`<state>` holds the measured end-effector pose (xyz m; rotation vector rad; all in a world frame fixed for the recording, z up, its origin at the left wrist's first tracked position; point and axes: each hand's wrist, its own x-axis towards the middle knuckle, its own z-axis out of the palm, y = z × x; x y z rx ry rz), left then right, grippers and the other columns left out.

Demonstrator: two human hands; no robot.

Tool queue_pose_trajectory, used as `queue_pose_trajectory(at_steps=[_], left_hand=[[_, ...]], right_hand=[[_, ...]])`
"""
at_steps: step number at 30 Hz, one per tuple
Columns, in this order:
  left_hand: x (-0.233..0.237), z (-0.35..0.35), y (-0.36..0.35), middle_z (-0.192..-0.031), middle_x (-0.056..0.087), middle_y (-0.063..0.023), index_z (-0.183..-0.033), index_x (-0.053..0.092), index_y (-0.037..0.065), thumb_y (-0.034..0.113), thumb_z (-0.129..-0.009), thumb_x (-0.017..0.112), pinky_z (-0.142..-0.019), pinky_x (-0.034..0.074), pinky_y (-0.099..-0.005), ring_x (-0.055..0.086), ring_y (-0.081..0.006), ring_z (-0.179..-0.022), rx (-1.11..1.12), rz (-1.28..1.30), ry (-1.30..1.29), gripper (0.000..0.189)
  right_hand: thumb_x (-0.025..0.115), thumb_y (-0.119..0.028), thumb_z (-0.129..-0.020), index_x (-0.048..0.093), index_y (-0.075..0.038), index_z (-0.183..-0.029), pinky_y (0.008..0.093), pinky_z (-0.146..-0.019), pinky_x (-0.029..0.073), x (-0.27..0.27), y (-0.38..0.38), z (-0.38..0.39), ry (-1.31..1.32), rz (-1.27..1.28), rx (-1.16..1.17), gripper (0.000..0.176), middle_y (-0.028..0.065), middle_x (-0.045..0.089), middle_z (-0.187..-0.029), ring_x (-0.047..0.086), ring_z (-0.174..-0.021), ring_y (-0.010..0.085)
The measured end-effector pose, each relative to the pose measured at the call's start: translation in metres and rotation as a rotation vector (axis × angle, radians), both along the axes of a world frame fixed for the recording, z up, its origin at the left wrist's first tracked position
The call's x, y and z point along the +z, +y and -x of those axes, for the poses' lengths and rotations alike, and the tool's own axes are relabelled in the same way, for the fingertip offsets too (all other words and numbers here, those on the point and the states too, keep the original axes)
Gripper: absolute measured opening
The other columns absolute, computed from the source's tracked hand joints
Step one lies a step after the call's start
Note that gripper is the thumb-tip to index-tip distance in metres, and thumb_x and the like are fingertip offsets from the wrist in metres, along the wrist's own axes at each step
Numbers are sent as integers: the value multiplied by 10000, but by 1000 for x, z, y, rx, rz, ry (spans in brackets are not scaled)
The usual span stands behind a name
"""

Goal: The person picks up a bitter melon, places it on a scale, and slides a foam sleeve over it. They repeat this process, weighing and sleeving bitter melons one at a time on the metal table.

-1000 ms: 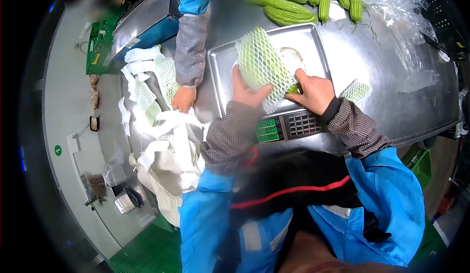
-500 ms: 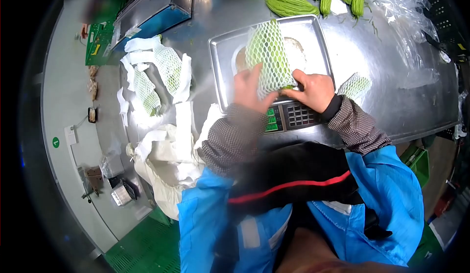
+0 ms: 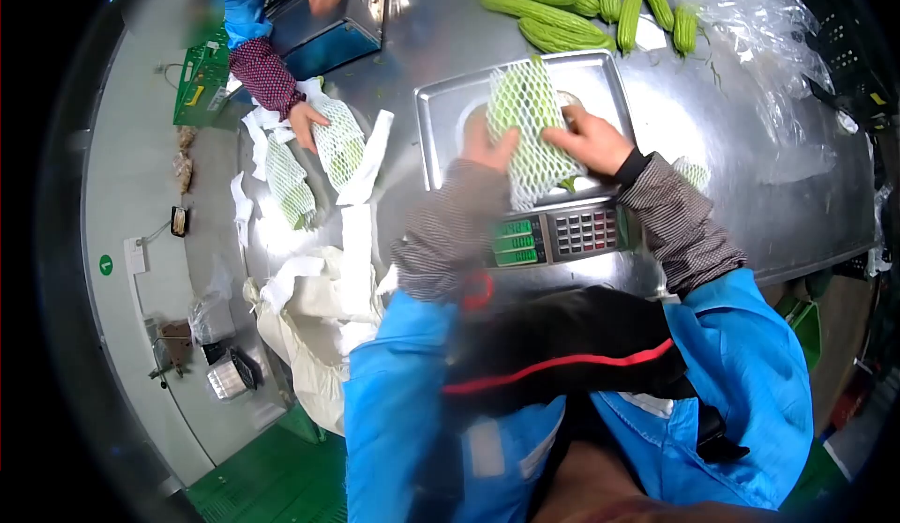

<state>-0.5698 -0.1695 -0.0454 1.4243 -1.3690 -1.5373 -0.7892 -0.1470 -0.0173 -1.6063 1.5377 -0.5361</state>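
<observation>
A green bitter gourd wrapped in white foam net [image 3: 530, 125] lies on the steel pan of a scale [image 3: 445, 115]. My left hand [image 3: 487, 145] grips its left side and my right hand [image 3: 588, 139] grips its right side. The scale's green display and keypad [image 3: 553, 234] face me just below my wrists. Another netted gourd [image 3: 692, 172] lies to the right of my right arm.
Several bare bitter gourds [image 3: 553, 17] lie behind the scale, with clear plastic bags [image 3: 750, 17] at the right. At the left a co-worker's hand [image 3: 305, 122] touches netted gourds [image 3: 339, 143]. White foam wraps and cloth [image 3: 323, 289] pile at the table's near left edge.
I have shifted the netted gourd further onto the scale pan, both hands still on it. A co-worker's hand has come back to the netted gourds at the left.
</observation>
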Motion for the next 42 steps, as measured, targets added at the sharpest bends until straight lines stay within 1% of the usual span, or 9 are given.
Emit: queue_pose_trajectory(at_steps=[5,10,15,18,25,28,33,37,42], left_hand=[[45,-11,7,-1320,487,-215,-1405,278,-67,201,-884,636,-1038,375,-351,476,-259,-1229,46,48,126,687],[53,-71,-20,-1144,596,-165,-1360,371,2,140,-877,615,-848,496,-326,608,-233,-984,251,134,112,559],[7,-167,-84,-1209,555,-189,-1389,318,-43,183,-884,624,-823,515,-318,601,-233,-997,318,204,221,633],[-3,-196,-104,-1273,513,-205,-1399,321,-40,173,-893,610,-841,506,-337,578,-256,-1052,439,114,133,620],[-41,-216,-128,-1314,485,-222,-1422,278,-31,172,-911,547,-897,483,-359,576,-302,-1089,294,89,-167,612],[-84,-221,-133,-1319,480,-218,-1438,242,-8,156,-914,561,-917,474,-349,556,-280,-1122,308,46,-354,635],[-89,-228,-107,-1291,482,-193,-1436,275,11,148,-902,595,-913,460,-345,551,-230,-1082,418,83,-181,638],[-54,-212,-65,-1226,514,-163,-1371,404,31,101,-881,585,-930,444,-336,543,-210,-1056,523,293,-303,527],[-43,-195,-34,-1213,528,-152,-1339,435,21,62,-885,548,-907,459,-312,540,-204,-1074,468,234,-266,469]], right_hand=[[656,-412,-809,511,50,-1189,370,-830,502,-6,-8,-42,-242,200,-111,616,219,657,-1020,657,-931,317],[643,-436,-822,505,41,-1193,371,-808,509,40,-50,-106,-146,271,29,620,239,654,-983,654,-905,344],[635,-455,-786,579,-30,-1131,425,-799,516,-1,-131,-194,-22,304,98,551,213,662,-956,647,-885,371],[609,-455,-773,538,114,-1088,428,-811,525,16,-152,-227,121,183,179,654,268,641,-988,649,-908,374],[540,-274,-863,642,-8,-1100,405,-842,519,-28,-212,-282,458,-48,586,370,180,671,-1044,659,-967,303],[557,-291,-852,643,-12,-1082,396,-849,511,-8,-198,-262,450,-19,606,372,177,669,-1017,657,-928,310],[610,-285,-745,642,-54,-850,448,-740,516,-26,-218,-199,169,700,62,255,133,646,-848,630,-852,324],[588,-172,-789,644,-56,-870,414,-675,520,-30,-280,-55,738,494,-208,151,152,625,-922,623,-803,333],[545,-138,-846,530,-56,-1159,447,-887,438,-63,-295,50,1174,356,-151,325,119,564,-1111,542,-1078,264]])
